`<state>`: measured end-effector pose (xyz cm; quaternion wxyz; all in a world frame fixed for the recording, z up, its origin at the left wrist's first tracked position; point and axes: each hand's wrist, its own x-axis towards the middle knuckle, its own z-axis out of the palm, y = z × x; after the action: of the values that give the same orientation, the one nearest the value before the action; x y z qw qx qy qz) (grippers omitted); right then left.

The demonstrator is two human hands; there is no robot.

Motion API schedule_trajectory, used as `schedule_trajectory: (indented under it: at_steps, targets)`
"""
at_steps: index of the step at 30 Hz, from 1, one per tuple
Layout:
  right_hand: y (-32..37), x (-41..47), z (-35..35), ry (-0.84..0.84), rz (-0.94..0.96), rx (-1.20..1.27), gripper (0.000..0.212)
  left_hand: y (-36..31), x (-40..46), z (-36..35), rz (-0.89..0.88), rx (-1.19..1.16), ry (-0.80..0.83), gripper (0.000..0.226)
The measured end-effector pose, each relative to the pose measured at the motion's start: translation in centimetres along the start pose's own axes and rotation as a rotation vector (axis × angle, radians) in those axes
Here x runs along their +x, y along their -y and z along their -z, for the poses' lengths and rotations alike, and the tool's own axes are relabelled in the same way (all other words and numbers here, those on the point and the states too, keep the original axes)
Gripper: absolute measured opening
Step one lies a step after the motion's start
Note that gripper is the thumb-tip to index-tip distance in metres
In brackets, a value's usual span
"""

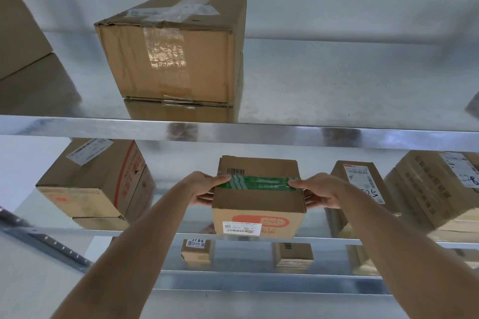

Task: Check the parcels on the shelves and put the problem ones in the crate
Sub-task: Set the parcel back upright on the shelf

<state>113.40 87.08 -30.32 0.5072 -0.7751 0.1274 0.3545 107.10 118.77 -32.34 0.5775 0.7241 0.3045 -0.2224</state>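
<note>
Both hands clamp one parcel: the left hand (204, 190) and the right hand (320, 193) grip opposite sides of the green-taped carton (259, 204), thumbs on top. The carton sits at the front edge of the middle shelf (233, 134). Step in hand appears to be inspection. The next move likely calls for turning it to check the label (242, 228) and seams. No crate is visible.

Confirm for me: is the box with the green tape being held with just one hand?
No, both the left hand and the right hand grip opposite sides of the green-taped box.
</note>
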Motion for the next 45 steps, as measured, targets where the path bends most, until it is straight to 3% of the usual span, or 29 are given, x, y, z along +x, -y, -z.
schedule_trajectory:
  at_steps: [11, 19, 23, 31, 37, 42, 45]
  targets:
    - [-0.3, 0.3, 0.0, -0.007, 0.025, 0.012, 0.034, 0.0, 0.6, 0.1, -0.011, 0.004, 0.013, 0.047]
    - [-2.1, -0.6, -0.8, -0.072, 0.050, 0.077, 0.052, 1.8, -0.3, -0.9, -0.077, -0.115, -0.025, 0.058]
    - [-4.3, -0.5, -1.5, -0.021, 0.040, 0.203, 0.061, 3.1, -0.7, -1.2, -0.057, -0.234, 0.028, 0.061]
    - [-7.1, -0.1, -2.3, -0.001, -0.017, 0.312, 0.047, 5.1, -1.4, -1.9, -0.013, -0.438, 0.045, 0.050]
    - [-8.2, -0.9, -3.5, -0.017, 0.023, 0.255, 0.038, 6.7, -0.9, -2.5, 0.002, -0.395, 0.060, 0.049]
    - [-6.5, -1.3, -2.3, -0.019, 0.076, 0.133, 0.059, 5.0, -1.5, -1.1, -0.076, -0.345, 0.066, 0.056]
    - [-4.8, -1.1, -1.2, -0.028, 0.115, 0.133, 0.059, 3.8, -1.6, -0.1, -0.110, -0.317, 0.052, 0.055]
